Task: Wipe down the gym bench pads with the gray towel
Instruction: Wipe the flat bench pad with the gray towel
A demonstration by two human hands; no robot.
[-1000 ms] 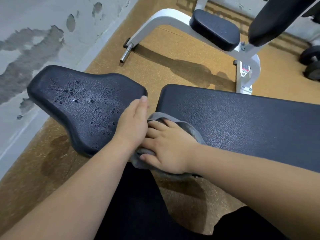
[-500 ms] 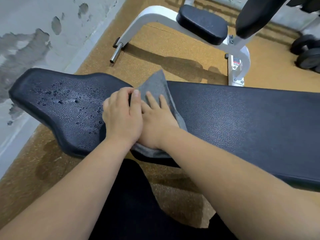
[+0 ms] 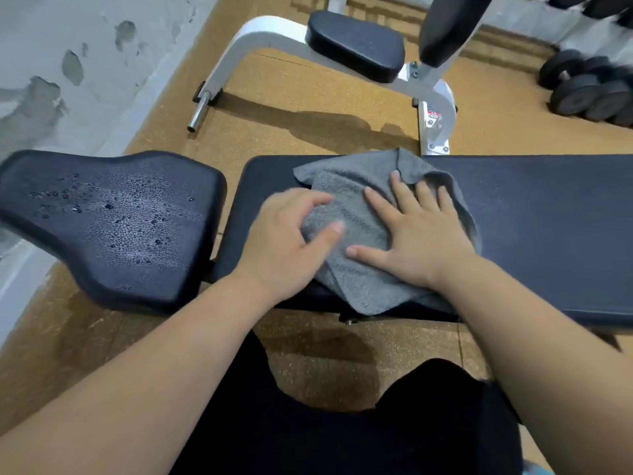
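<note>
Gray towel, rumpled, overhanging near edge of long pad: your right hand is pressing it spread-fingered, left hand pinching a fold; pad lying bare rightward.

views: one, head-worn, wide-angle. position: above and just behind the person's forearms, on the near side of the long pad. facing: forward and steeply down; both forearms enter from the bottom edge, dark-clothed legs at bottom centre. range: close; left hand and right hand sit near frame centre on the gray towel. coverage: seat pad at left, long pad running off the right edge, tan floor beyond, white frame at top, wall at top left, dumbbells at top right. distortion: straight edges bow toward the corners. shared field: single view only
</note>
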